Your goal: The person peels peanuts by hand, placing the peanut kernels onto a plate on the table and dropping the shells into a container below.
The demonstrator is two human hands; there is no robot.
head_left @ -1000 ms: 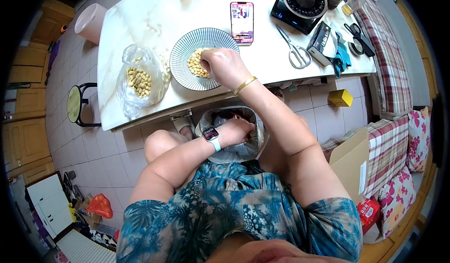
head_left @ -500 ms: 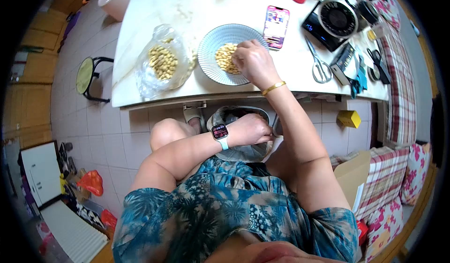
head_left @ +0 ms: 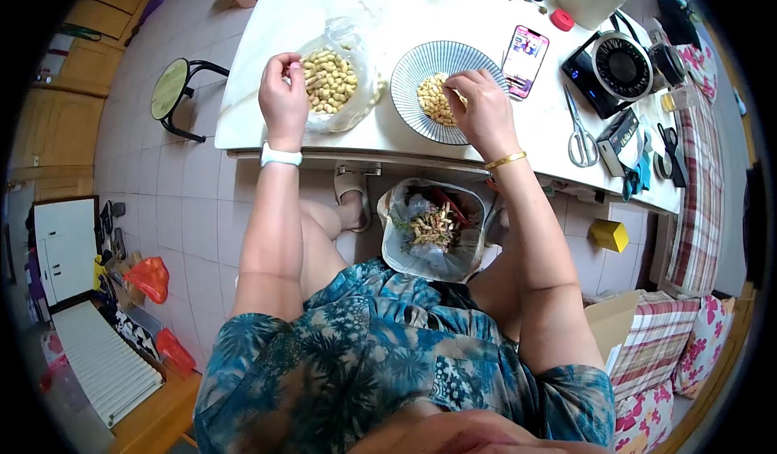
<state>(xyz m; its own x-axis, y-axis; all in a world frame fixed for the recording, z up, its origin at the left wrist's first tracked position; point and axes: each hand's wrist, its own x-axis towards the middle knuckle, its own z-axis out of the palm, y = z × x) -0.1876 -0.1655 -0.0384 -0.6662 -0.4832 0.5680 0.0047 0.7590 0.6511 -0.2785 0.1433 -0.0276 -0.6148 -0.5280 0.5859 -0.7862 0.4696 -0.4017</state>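
Note:
My left hand (head_left: 283, 94), with a pale watch band at the wrist, is at the left edge of a clear plastic bag (head_left: 363, 106) of unshelled peanuts (head_left: 330, 82). Its fingers are curled together; what they hold, if anything, is hidden. A striped bowl (head_left: 409, 110) to the right contains shelled peanut kernels (head_left: 435, 102). Over the bowl's right side, my right hand (head_left: 481, 110) has thumb and fingertips pinched together. I cannot make out anything between them. A gold bracelet (head_left: 506, 160) circles that wrist.
Between my knees stands a lined waste bin (head_left: 392, 248) with shells inside. A phone (head_left: 526, 59), scissors (head_left: 581, 140), a black appliance (head_left: 603, 78) and a red cap (head_left: 562, 20) lie on the table's right half. A stool (head_left: 171, 90) stands at the left.
My left hand has moved from over the bin up to the peanut bag, uncovering the bin's contents. My right hand stays over the bowl. The whole view has shifted slightly.

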